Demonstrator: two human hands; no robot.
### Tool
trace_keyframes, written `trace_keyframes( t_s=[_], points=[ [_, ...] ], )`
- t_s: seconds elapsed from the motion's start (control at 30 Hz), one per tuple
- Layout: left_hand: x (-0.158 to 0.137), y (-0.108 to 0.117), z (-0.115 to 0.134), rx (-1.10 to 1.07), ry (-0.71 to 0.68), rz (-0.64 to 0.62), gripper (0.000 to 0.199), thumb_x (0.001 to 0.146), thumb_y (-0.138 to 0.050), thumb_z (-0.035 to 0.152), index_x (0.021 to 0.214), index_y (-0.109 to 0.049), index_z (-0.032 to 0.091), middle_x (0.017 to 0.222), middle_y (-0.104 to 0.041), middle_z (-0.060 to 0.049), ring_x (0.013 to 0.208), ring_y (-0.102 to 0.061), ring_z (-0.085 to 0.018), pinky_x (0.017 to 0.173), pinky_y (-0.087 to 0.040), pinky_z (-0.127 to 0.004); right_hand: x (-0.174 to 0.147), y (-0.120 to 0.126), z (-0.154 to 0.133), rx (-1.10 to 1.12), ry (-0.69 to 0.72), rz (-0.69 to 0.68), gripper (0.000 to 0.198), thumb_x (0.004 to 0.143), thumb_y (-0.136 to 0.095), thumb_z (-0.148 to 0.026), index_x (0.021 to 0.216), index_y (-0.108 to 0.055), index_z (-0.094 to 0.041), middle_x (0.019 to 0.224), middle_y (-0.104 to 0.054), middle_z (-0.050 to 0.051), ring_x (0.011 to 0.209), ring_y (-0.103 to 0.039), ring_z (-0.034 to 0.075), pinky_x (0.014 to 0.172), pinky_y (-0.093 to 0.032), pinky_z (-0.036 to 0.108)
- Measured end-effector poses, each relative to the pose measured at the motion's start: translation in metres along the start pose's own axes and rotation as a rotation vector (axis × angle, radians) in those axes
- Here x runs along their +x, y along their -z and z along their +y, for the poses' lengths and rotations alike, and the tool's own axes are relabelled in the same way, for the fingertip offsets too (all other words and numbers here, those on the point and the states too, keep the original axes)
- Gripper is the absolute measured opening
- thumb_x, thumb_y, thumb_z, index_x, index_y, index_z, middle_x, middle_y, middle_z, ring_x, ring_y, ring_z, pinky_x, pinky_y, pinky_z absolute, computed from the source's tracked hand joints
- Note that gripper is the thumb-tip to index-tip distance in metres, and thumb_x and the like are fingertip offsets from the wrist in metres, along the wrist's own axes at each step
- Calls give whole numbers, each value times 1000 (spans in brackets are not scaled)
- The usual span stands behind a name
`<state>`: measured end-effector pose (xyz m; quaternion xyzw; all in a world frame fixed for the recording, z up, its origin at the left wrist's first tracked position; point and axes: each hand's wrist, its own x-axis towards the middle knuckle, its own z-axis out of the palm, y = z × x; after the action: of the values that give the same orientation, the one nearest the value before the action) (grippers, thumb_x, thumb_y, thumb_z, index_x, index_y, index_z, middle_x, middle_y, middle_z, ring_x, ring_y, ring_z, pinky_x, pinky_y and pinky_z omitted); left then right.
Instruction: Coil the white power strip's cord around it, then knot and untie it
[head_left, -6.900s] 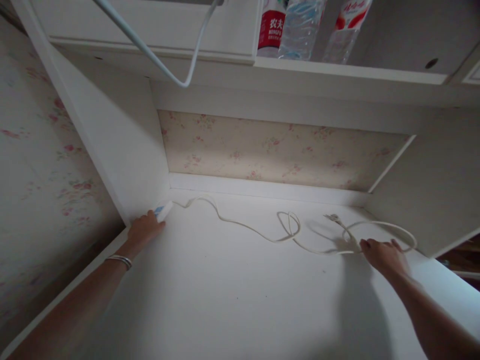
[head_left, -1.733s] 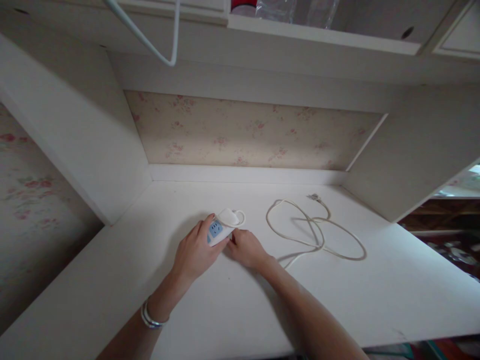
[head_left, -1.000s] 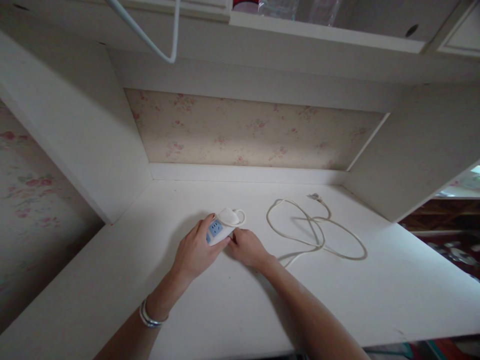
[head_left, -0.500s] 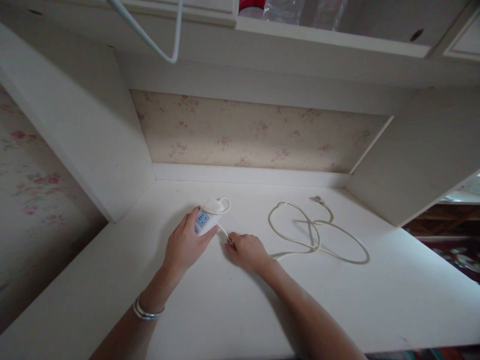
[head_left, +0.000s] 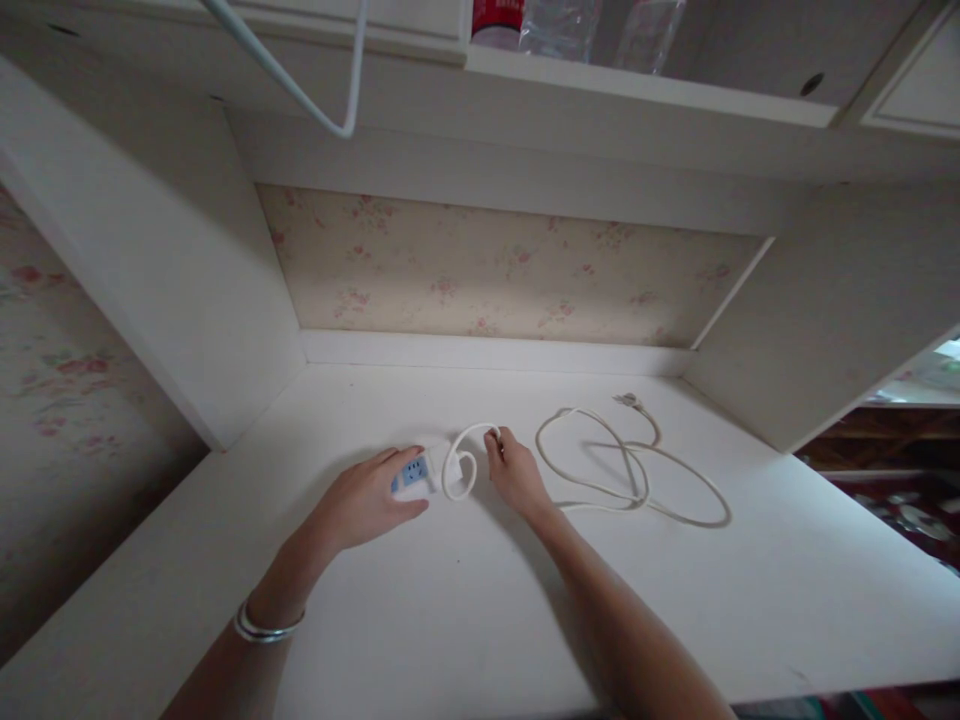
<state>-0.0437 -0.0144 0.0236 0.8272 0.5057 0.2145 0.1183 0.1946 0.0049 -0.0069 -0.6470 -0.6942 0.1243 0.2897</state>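
Observation:
A white power strip point(head_left: 444, 468) with blue sockets lies on the white desk surface point(head_left: 450, 620). My left hand point(head_left: 371, 497) is closed round its left part, fingers on the far side and thumb on the near side. From the strip's right end the white cord point(head_left: 472, 430) curls up in a small loop. My right hand point(head_left: 516, 470) pinches this cord just to the right of the strip. Beyond my right hand the rest of the cord lies in wide loose loops, ending in a plug point(head_left: 628, 401) near the back.
White side panels point(head_left: 172, 250) and a back ledge point(head_left: 495, 352) enclose the desk. An overhead shelf point(head_left: 652, 90) holds clear plastic bottles point(head_left: 559, 28) and a red-labelled one. A pale bent rod point(head_left: 300, 95) hangs at upper left.
My right hand has moved up and to the right, drawing the cord into a raised curve. The power strip has turned more level in my left hand, which has shifted slightly down.

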Motion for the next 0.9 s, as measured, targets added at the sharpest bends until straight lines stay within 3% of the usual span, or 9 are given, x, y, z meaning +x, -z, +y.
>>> trace_keyframes(
  t_s=[0.13, 0.33, 0.47, 0.57, 0.67, 0.77, 0.83, 0.9],
  points=[
    [1, 1, -22, 72, 126, 49, 58, 73, -61, 40, 128, -45, 31, 117, -60, -3, 100, -59, -21, 86, -44, -30, 5, -2, 5, 116, 0, 72, 36, 95, -21, -42, 98, -50, -20, 78, -62, 4, 68, -56, 17, 61, -35, 24],
    [1, -3, -39, 222, 266, 66, 53, 76, -58, 44, 125, -46, 27, 110, -62, -8, 97, -60, -23, 81, -45, -31, 0, -9, 0, 153, 60, -42, 36, 95, -24, -42, 97, -53, -20, 76, -61, 1, 68, -55, 15, 61, -35, 22],
    [-2, -8, -48, 329, 335, 16, 41, 77, -55, 46, 111, -56, 22, 99, -63, -11, 93, -59, -26, 79, -45, -35, -2, -10, -4, 96, 88, -102, 36, 95, -26, -41, 94, -56, -21, 74, -62, 1, 68, -55, 14, 61, -35, 21],
    [-2, -8, -49, 343, 338, 15, 42, 75, -58, 42, 111, -56, 21, 106, -60, -12, 102, -55, -29, 85, -43, -40, 0, -7, -8, 55, 103, -122, 38, 96, -26, -41, 92, -58, -20, 76, -63, 2, 68, -55, 14, 61, -35, 21],
    [0, -1, -32, 191, 183, 28, 60, 71, -58, 23, 130, -43, 23, 129, -48, -10, 120, -44, -26, 98, -37, -39, 2, 2, -8, -7, 130, -175, 40, 96, -26, -40, 89, -60, -19, 79, -64, 3, 69, -55, 13, 62, -35, 21],
    [5, 5, 10, -11, -82, -36, 75, 73, -53, 16, 141, -24, 27, 140, -37, -5, 128, -36, -19, 105, -33, -32, 6, 17, -2, -71, 205, -304, 30, 92, -38, -37, 95, -62, -18, 85, -64, 4, 74, -56, 14, 66, -36, 22],
    [9, 0, 42, 5, -149, -4, 66, 77, -54, 24, 139, -30, 29, 137, -40, -4, 127, -36, -21, 106, -31, -35, 10, 31, 7, -71, 265, -384, 31, 86, -51, -35, 111, -59, -18, 96, -64, 6, 81, -58, 15, 72, -39, 23],
    [15, -12, 69, 105, -219, 34, 54, 79, -56, 26, 131, -42, 27, 132, -46, -6, 127, -35, -24, 108, -27, -41, 17, 48, 20, -60, 280, -396, 49, 80, -59, -34, 125, -50, -18, 108, -61, 9, 86, -58, 16, 76, -41, 24]
  ],
)
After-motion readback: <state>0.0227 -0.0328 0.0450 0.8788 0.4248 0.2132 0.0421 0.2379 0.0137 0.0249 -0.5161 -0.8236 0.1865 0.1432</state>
